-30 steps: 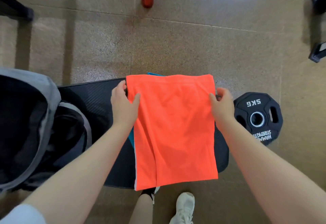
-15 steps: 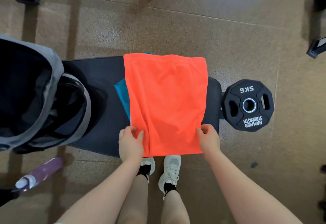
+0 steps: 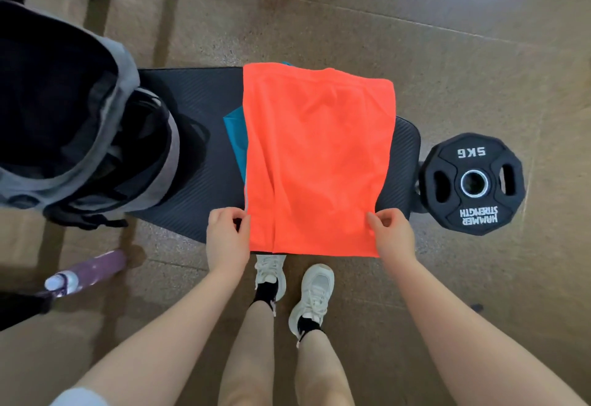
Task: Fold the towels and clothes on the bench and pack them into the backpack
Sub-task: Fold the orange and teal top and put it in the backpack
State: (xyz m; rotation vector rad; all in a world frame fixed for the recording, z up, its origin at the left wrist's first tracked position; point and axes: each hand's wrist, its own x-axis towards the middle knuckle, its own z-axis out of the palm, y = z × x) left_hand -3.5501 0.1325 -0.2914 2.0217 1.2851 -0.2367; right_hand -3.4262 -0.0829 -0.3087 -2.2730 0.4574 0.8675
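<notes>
Left hand [image 3: 227, 239]: fingers pinch the near left corner of the orange cloth [image 3: 316, 162].
Right hand [image 3: 394, 235]: fingers pinch the near right corner.
Orange cloth: spread flat across the surface [image 3: 198, 108], near edge overhanging; a teal cloth [image 3: 235, 135] lies beneath it.
Backpack [image 3: 96, 136]: open, at the left end of the surface.
Weight plate [image 3: 473, 183]: on the floor, just beside the right end of the surface.

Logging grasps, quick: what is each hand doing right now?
Left hand: pinching the near left edge of the orange cloth.
Right hand: pinching the cloth's near right edge.
</notes>
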